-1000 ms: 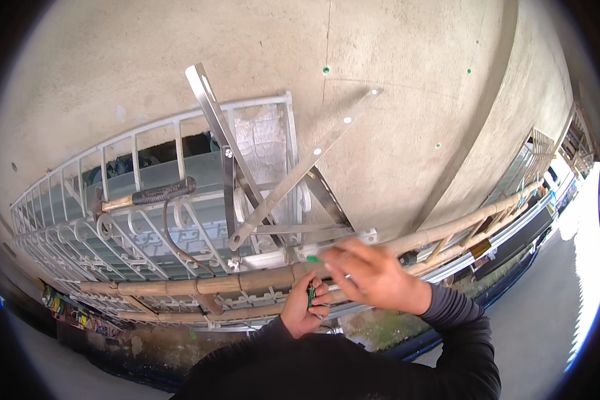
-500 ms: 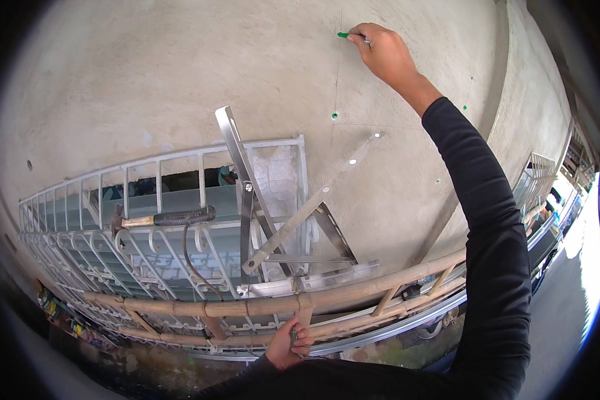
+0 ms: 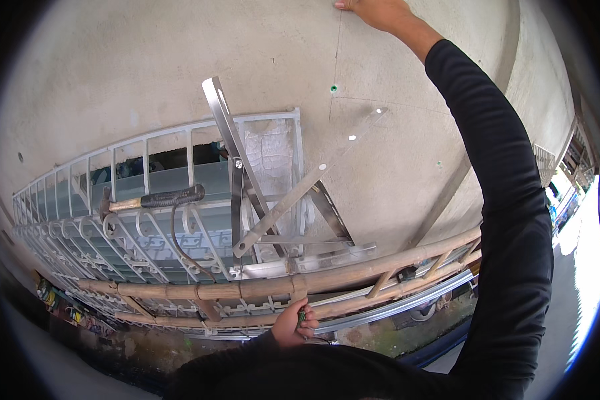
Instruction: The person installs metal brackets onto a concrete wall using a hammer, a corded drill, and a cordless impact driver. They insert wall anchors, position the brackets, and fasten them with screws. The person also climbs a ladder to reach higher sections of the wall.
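My right hand [image 3: 377,13] reaches up to the concrete wall [image 3: 147,60], partly cut off by the upper picture edge. Its fingers are together at the pencil line, and whatever they pinch is hidden. Below it on that line, a green wall plug [image 3: 334,89] sits in the wall. Low in the middle, my left hand [image 3: 292,325] is closed around something small and green that looks like wall plugs [image 3: 302,316], beside the bamboo ladder [image 3: 247,289]. Metal angle brackets [image 3: 283,210] stand between the ladder and the wall, one slotted arm slanting up.
A hammer [image 3: 173,197] with a black grip hangs on the white window grille [image 3: 113,170] at the left. Louvred glass lies behind the bars. Another green mark [image 3: 439,164] shows on the wall at the right. Metal rails [image 3: 407,307] run beneath the ladder.
The view has shifted, so the wall, grille and brackets sit higher in the picture. The green plug and screw seen in my right hand are now out of sight. My left hand stays closed.
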`<state>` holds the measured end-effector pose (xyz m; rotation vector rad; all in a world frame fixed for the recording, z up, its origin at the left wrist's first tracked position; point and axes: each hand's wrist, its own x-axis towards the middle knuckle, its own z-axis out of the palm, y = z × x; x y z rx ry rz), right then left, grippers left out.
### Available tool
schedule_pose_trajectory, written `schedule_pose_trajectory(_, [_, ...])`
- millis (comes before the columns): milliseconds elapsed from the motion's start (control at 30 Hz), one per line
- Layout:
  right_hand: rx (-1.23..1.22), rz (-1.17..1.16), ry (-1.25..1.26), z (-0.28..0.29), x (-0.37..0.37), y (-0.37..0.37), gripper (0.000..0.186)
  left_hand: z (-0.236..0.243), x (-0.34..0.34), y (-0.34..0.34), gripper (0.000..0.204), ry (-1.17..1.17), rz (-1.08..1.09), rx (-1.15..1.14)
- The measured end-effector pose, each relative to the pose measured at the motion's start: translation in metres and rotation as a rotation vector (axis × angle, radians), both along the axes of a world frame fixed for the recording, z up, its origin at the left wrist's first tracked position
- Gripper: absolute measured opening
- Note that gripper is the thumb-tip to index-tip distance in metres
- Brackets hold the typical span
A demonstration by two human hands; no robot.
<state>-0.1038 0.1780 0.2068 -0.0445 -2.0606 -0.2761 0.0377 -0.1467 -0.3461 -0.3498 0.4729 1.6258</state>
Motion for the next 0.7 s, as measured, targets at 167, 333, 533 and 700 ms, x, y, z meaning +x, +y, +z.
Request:
schedule_pose_trajectory(167, [-0.297, 0.297, -0.184, 0.008, 0.023, 0.010, 0.035, 0.051, 0.009, 0.027, 0.035, 0.177, 0.001, 0.229])
schedule_pose_trajectory(333, [0.369, -0.020, -0.079, -0.007, 0.034, 0.000, 0.025, 0.070, 0.013, 0.025, 0.035, 0.207, 0.001, 0.190])
schedule_pose_trajectory(533, [0.677, -0.206, -0.022, -0.018, 0.008, -0.016, 0.022, 0.043, 0.019, 0.020, 0.035, 0.164, -0.009, 0.118])
schedule_pose_trajectory(700, [0.656, -0.354, -0.103, -0.014, 0.005, -0.025, 0.021, -0.006, 0.011, -0.009, 0.033, 0.020, 0.057, 0.071])
